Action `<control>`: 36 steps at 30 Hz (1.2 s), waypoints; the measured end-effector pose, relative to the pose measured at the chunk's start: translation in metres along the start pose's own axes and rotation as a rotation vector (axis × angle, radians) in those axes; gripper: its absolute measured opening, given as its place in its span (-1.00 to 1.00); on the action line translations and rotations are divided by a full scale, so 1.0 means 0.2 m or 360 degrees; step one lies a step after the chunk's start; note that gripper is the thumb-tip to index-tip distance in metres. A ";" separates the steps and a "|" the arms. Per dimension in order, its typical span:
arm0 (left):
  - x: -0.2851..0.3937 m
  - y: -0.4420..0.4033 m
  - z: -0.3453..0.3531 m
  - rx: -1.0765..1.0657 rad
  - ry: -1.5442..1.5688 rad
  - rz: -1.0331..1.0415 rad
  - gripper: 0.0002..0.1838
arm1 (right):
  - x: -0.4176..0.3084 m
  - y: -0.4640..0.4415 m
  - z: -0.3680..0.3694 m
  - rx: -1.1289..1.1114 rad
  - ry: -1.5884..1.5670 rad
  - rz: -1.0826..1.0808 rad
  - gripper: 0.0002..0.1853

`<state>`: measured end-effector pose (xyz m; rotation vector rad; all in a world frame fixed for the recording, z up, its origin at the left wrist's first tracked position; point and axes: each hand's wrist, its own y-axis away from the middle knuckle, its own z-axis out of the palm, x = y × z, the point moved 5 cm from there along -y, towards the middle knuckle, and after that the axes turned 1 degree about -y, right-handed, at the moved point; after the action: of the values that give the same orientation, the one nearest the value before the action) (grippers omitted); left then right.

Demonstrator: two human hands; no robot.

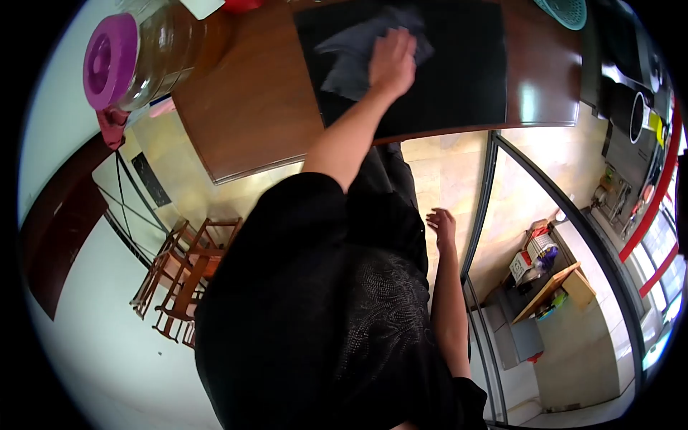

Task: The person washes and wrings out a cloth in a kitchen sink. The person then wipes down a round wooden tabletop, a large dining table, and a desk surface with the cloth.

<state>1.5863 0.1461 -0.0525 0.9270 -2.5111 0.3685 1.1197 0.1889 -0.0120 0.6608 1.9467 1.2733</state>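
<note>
My left hand (393, 63) rests on a crumpled dark grey cloth (351, 54), its fingers bent and pressed down on it. The cloth lies partly bunched and partly spread over a black mat (459, 79) on a brown wooden table (244, 122). At my right side, my right hand (443, 223) hangs below the table's edge with loosely bent fingers apart. It holds nothing and touches nothing that I can see.
A large clear jar with a purple lid (111, 61) stands at the table's left. A teal basket (567, 10) sits at the far right corner. Wooden chairs (190, 276) are at the lower left; a dark door frame (559, 193) is to the right.
</note>
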 end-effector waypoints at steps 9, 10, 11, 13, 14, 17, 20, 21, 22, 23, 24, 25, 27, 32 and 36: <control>0.43 0.50 0.38 -0.0630 0.0336 0.1027 -0.44 | 0.17 0.02 0.08 -0.0098 0.0608 -0.0156 -0.77; 0.36 0.56 0.35 -0.0697 0.0345 0.1145 -0.44 | 0.13 -0.01 0.11 -0.0173 0.0570 -0.0141 -0.76; 0.27 0.59 0.27 -0.0704 0.0414 0.1163 -0.46 | 0.08 -0.04 0.14 -0.0215 0.0496 -0.0114 -0.76; 0.04 0.61 0.09 -0.0690 0.0492 0.0951 -0.49 | -0.06 -0.08 0.23 -0.0281 0.0408 -0.0114 -0.76; -0.09 0.61 0.00 -0.0644 0.0424 0.0799 -0.49 | -0.16 -0.08 0.28 -0.0306 0.0390 -0.0142 -0.76; -0.54 0.56 -0.30 -0.0301 0.0259 0.0301 -0.51 | -0.41 -0.05 0.43 -0.0386 0.0383 -0.0373 -0.79; -0.83 0.46 -0.43 -0.0066 -0.0115 0.0077 -0.48 | -0.52 0.00 0.53 -0.0436 0.0342 -0.0451 -0.80; -0.85 0.41 -0.42 -0.0051 -0.0188 0.0101 -0.47 | -0.52 0.01 0.55 -0.0444 0.0337 -0.0456 -0.81; -0.88 0.35 -0.42 -0.0034 -0.0262 0.0125 -0.46 | -0.49 0.00 0.56 -0.0470 0.0333 -0.0423 -0.80; -0.89 0.29 -0.40 -0.0005 -0.0324 0.0087 -0.46 | -0.44 0.00 0.56 -0.0493 0.0380 -0.0410 -0.79; -0.90 0.23 -0.36 0.0023 -0.0381 0.0051 -0.45 | -0.40 0.00 0.56 -0.0509 0.0426 -0.0396 -0.78; -0.90 0.18 -0.33 0.0047 -0.0433 0.0017 -0.45 | -0.35 0.01 0.54 -0.0515 0.0454 -0.0366 -0.79; -0.89 0.10 -0.28 0.0101 -0.0470 -0.0052 -0.44 | -0.21 -0.02 0.48 -0.0513 0.0486 -0.0308 -0.79; -0.75 0.30 -0.31 0.0087 -0.0373 -0.0027 -0.42 | 0.08 -0.09 0.19 -0.0299 0.0528 -0.0103 -0.78; -0.74 0.38 -0.37 -0.0049 -0.0408 0.0013 -0.41 | 0.08 0.01 0.07 -0.0186 0.0185 -0.0003 -0.75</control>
<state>1.6591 0.3113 -0.0677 1.0083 -2.7434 0.2247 1.1199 0.2098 -0.0185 0.5371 1.9469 1.4409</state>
